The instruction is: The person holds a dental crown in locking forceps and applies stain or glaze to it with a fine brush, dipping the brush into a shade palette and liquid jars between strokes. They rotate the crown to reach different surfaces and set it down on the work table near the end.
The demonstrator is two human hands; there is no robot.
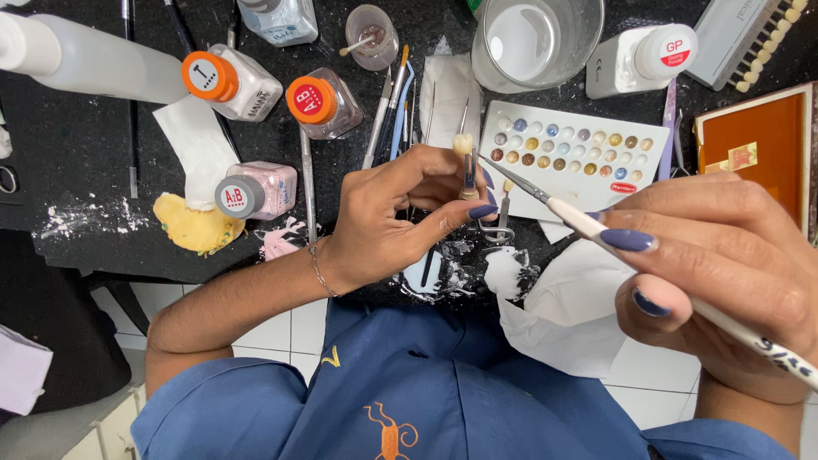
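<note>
My left hand (400, 213) grips a thin metal clamp tool that holds a small cream tooth crown (463, 143) at its top. My right hand (724, 264) holds a fine white-handled brush (579, 223) like a pen, and its dark tip points at the crown from the right, almost touching it. Both hands hover above a black worktop (77, 162). Behind the brush lies a white palette (588, 153) with rows of small coloured wells.
Small jars with orange (319, 100) and grey (256, 192) lids stand at the left, near a yellow sponge (194, 226). Several brushes and metal tools (388, 111) lie in the middle. A clear beaker (537, 38), a white bottle (643, 58), an orange box (758, 140) and tissue (571, 315) surround the hands.
</note>
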